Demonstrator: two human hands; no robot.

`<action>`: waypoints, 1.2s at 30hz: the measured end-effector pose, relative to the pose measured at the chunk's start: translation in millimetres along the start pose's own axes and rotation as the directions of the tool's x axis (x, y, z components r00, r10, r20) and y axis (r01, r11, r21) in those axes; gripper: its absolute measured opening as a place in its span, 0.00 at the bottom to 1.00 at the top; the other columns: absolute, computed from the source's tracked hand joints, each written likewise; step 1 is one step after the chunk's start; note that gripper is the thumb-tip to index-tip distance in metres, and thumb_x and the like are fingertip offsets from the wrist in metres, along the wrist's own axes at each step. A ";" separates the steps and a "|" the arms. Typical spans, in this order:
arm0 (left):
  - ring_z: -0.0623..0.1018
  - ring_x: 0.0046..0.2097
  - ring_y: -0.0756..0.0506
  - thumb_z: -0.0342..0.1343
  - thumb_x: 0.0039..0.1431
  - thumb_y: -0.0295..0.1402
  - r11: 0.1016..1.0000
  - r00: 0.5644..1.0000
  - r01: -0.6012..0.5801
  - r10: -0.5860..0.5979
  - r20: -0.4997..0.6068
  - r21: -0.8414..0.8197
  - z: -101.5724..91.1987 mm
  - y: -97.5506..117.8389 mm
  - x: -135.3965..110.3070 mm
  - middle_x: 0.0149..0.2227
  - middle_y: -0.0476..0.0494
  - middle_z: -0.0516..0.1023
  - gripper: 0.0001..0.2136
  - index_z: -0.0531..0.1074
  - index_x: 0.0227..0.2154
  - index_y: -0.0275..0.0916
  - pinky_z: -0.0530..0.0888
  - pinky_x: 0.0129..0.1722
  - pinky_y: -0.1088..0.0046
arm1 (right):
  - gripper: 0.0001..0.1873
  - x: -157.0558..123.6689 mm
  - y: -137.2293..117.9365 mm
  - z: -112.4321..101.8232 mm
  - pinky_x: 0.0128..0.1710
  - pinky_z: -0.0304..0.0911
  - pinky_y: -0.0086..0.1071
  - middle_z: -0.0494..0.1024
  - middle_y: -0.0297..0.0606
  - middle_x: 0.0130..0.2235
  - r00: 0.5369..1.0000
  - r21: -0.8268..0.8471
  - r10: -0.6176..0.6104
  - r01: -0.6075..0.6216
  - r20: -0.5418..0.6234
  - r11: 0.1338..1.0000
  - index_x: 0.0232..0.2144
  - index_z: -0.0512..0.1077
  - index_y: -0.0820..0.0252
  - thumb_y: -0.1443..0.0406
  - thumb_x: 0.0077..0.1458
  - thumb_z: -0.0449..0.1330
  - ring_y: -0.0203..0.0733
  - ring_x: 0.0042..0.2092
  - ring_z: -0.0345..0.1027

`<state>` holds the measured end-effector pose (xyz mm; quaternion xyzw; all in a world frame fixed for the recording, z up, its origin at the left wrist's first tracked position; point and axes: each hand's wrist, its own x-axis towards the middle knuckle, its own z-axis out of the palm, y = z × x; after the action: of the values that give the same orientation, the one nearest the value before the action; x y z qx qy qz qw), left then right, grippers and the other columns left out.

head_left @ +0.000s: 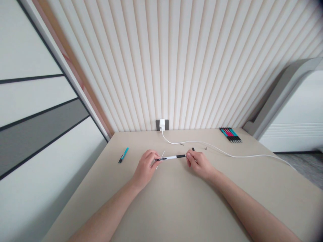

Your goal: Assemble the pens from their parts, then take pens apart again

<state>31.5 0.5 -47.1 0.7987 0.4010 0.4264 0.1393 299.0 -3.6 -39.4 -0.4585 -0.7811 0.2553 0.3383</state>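
Note:
A white pen [171, 157] with a black grip is held level above the beige table [176, 201], one end in each hand. My left hand [145, 167] pinches its left end, fingers closed. My right hand [199, 162] pinches the black end on the right, fingers closed. A thin white refill [162, 155] lies on the table just behind the left hand. Small loose pen parts [193, 148] lie close behind the right hand.
A teal pen [123, 155] lies alone at the left. A row of several teal and pink pens [230, 134] sits at the back right. A white charger [162, 125] is plugged in at the wall, its cable [227, 153] running right across the table.

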 end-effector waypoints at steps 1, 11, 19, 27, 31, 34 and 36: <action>0.74 0.41 0.45 0.56 0.59 0.26 1.000 1.000 -0.011 0.011 0.002 0.011 0.0 -0.4 -0.3 0.37 0.45 0.72 0.03 0.68 0.32 0.40 0.71 0.43 0.67 | 0.24 -0.1 -0.6 0.5 0.31 0.58 0.31 0.69 0.33 0.21 1.000 0.028 0.026 -0.027 0.014 0.999 0.21 0.63 0.56 0.56 0.66 0.43 0.36 0.24 0.63; 0.74 0.41 0.46 0.57 0.59 0.27 1.000 1.000 0.007 -0.007 -0.012 0.008 -0.2 -1.6 0.6 0.36 0.46 0.73 0.03 0.68 0.32 0.40 0.71 0.43 0.68 | 0.25 1.2 8.0 6.3 0.32 0.59 0.30 0.71 0.32 0.22 0.995 0.078 0.103 -0.104 0.018 0.992 0.23 0.66 0.58 0.53 0.66 0.43 0.36 0.27 0.64; 0.74 0.41 0.46 0.56 0.60 0.28 0.999 0.999 0.051 -0.051 0.010 0.000 0.1 1.0 0.3 0.37 0.46 0.72 0.03 0.67 0.32 0.40 0.71 0.43 0.68 | 0.23 0.8 9.1 2.6 0.32 0.58 0.29 0.69 0.31 0.23 0.999 -0.009 0.036 -0.035 0.036 0.999 0.24 0.65 0.57 0.55 0.67 0.43 0.35 0.27 0.64; 0.73 0.43 0.45 0.54 0.62 0.28 0.989 0.997 -0.078 0.076 0.019 0.128 -2.4 -4.2 -2.0 0.39 0.44 0.72 0.02 0.67 0.34 0.40 0.71 0.45 0.65 | 0.25 1.5 7.3 4.3 0.25 0.60 0.28 0.62 0.26 0.15 0.943 0.409 0.202 -0.299 0.264 0.862 0.20 0.58 0.56 0.48 0.63 0.47 0.36 0.21 0.64; 0.73 0.43 0.45 0.54 0.62 0.28 0.973 0.992 -0.113 0.122 -0.030 0.200 -3.5 -5.3 -2.3 0.39 0.44 0.72 0.01 0.68 0.35 0.40 0.71 0.45 0.63 | 0.23 3.5 9.7 5.0 0.23 0.57 0.27 0.67 0.28 0.17 0.933 0.441 0.167 -0.302 0.319 0.845 0.23 0.62 0.57 0.48 0.61 0.49 0.34 0.21 0.62; 0.73 0.44 0.44 0.54 0.62 0.29 0.977 0.994 -0.072 0.087 -0.070 0.200 -2.6 -3.5 -1.0 0.39 0.44 0.72 0.01 0.69 0.37 0.40 0.71 0.46 0.63 | 0.22 4.9 9.0 5.9 0.23 0.56 0.26 0.70 0.29 0.19 0.964 0.387 0.164 -0.235 0.208 0.891 0.25 0.65 0.58 0.48 0.61 0.50 0.34 0.21 0.61; 0.73 0.45 0.43 0.55 0.62 0.30 0.980 0.994 -0.040 0.060 -0.094 0.197 -2.0 -1.3 0.3 0.41 0.43 0.72 0.05 0.69 0.40 0.41 0.71 0.48 0.62 | 0.23 6.9 11.3 1.2 0.26 0.58 0.27 0.70 0.30 0.19 0.979 0.347 0.147 -0.188 0.142 0.919 0.27 0.67 0.59 0.48 0.62 0.49 0.35 0.23 0.63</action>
<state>29.3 1.2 -46.5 0.7960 0.4272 0.4279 0.0294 301.8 7.5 -46.2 -0.4390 -0.6971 0.4473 0.3482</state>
